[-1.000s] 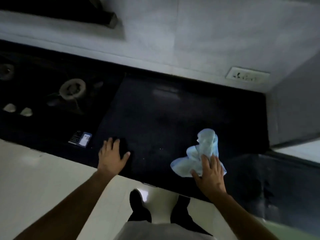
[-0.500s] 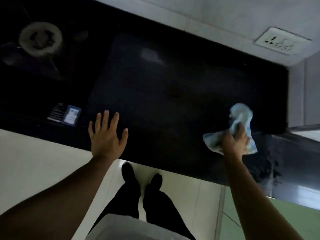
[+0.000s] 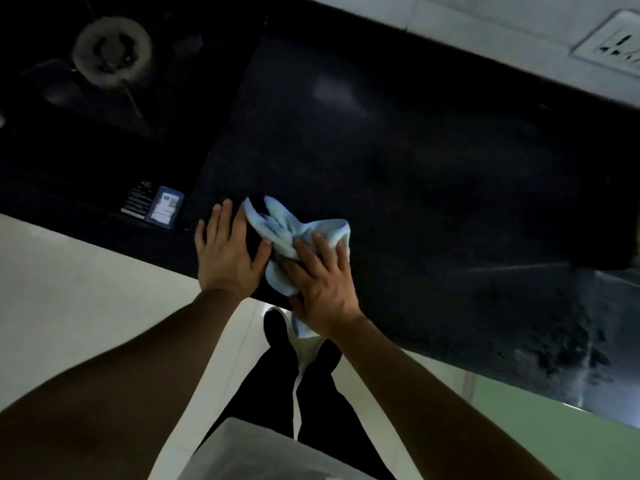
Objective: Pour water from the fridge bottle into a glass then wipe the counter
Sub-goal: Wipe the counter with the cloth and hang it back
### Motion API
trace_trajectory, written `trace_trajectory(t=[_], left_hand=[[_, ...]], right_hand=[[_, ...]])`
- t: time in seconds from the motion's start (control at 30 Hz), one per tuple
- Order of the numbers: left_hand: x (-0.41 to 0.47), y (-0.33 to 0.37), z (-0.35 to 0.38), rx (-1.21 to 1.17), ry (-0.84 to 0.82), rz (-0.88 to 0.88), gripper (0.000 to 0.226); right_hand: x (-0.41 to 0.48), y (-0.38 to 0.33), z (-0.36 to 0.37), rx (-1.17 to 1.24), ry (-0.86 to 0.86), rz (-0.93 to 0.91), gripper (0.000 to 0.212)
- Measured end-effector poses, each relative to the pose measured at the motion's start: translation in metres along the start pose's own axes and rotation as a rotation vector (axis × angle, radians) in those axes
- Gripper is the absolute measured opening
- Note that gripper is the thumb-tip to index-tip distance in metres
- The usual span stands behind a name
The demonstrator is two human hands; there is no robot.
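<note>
A crumpled light-blue cloth (image 3: 280, 225) lies on the dark counter (image 3: 433, 174) near its front edge. My right hand (image 3: 323, 282) presses down on the cloth with spread, nearly straight fingers. One end of the cloth hangs over the counter edge below my palm. My left hand (image 3: 227, 249) lies flat on the counter right beside the cloth, its thumb touching it. No bottle or glass is in view.
A gas stove with a round burner (image 3: 110, 51) fills the counter's left part, with a small sticker (image 3: 162, 207) at its front. A wall socket (image 3: 613, 45) sits at the top right. The counter's right end (image 3: 571, 341) looks wet and streaked. My legs stand on pale floor below.
My right hand has swept the cloth leftward across the counter, from the right end to beside my left hand. The left hand has stayed near the front edge.
</note>
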State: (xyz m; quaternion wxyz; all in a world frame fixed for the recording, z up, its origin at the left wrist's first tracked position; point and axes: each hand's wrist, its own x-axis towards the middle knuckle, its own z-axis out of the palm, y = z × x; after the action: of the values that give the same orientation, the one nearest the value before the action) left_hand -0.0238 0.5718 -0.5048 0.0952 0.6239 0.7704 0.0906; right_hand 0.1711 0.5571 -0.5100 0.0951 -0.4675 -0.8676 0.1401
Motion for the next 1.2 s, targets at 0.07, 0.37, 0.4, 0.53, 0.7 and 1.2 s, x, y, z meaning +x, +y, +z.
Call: trace_trajectory(t=[0.07, 0.37, 0.4, 0.53, 0.7, 1.2], left_hand=[[-0.001, 0.0, 0.0, 0.006, 0.012, 0.0, 0.073], [0.003, 0.002, -0.002, 0.039, -0.08, -0.026, 0.072], [0.003, 0.002, -0.003, 0.044, -0.081, -0.025, 0.072], [0.003, 0.003, -0.003, 0.062, -0.086, -0.02, 0.071], [0.004, 0.003, -0.003, 0.054, -0.072, -0.036, 0.063], [0.005, 0.005, -0.002, 0.051, -0.113, -0.053, 0.074]], right_hand=[[-0.012, 0.028, -0.007, 0.01, 0.032, -0.015, 0.051], [-0.154, 0.213, -0.09, -0.219, 0.283, 1.19, 0.053], [-0.146, 0.206, -0.083, -0.196, 0.303, 1.379, 0.055], [-0.054, 0.116, -0.053, -0.113, 0.246, 1.269, 0.064], [0.048, -0.023, -0.011, -0.02, -0.124, 0.25, 0.101], [-0.162, 0.222, -0.106, -0.119, 0.156, 0.775, 0.052]])
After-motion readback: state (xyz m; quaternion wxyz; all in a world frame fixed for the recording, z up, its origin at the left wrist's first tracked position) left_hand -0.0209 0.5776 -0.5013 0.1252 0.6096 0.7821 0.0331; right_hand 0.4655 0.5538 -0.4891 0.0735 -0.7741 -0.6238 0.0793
